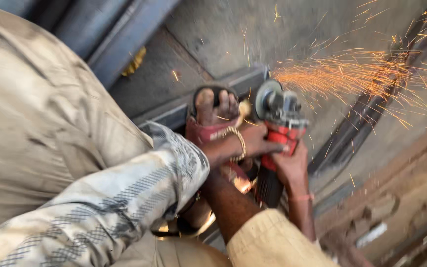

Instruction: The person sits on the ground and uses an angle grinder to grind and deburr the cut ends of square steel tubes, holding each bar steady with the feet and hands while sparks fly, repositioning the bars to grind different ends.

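Both my hands are clamped on the red grinder [280, 126]: my left hand [255, 141] grips its front, my right hand [292, 165] wraps the body. Its disc meets the steel bar [243, 79], throwing sparks [352, 74] rightward. My sandalled foot [213, 111] pins the bar.

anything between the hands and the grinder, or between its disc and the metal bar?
Nothing visible. Both hands, left hand and right hand, grip the red grinder directly. Its disc sits at the metal bar, throwing sparks. A sandalled foot rests beside it, not between.
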A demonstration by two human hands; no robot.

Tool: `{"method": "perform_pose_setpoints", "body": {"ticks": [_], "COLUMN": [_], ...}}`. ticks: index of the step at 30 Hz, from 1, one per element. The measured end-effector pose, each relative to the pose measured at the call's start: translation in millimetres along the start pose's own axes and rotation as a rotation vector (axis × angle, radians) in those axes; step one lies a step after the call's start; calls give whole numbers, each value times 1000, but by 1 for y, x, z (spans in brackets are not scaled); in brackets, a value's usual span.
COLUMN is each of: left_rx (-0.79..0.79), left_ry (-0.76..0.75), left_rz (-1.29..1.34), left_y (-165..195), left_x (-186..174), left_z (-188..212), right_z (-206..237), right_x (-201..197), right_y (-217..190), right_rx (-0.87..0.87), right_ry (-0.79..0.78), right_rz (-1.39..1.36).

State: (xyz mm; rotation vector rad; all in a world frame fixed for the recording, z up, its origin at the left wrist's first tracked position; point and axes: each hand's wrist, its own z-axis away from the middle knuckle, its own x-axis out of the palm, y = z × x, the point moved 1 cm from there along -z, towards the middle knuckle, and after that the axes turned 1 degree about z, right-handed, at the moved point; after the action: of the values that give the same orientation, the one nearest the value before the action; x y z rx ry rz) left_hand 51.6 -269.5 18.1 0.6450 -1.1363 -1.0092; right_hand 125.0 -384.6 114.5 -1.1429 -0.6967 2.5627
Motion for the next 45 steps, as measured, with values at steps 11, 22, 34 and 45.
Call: {"method": "perform_pose_setpoints", "body": {"ticks": [11, 22, 34, 45], "left_rx": [-2, 11, 54, 37], "left_ry": [-28, -25, 81, 13], "left_rz": [62, 188, 34, 280], "left_y": [-13, -3, 3, 2], "left_x": [5, 6, 1, 4], "left_z": [-6, -4, -8, -13], "right_z": [3, 3, -3, -7], "right_x": [-6, -9, -7, -14], "right_y": [-17, -33, -42, -52], "right_rx": [-87, -38, -155, -98], "right_ry": [1, -61, -65, -98], "right_rz": [144, 70, 41, 21]}}
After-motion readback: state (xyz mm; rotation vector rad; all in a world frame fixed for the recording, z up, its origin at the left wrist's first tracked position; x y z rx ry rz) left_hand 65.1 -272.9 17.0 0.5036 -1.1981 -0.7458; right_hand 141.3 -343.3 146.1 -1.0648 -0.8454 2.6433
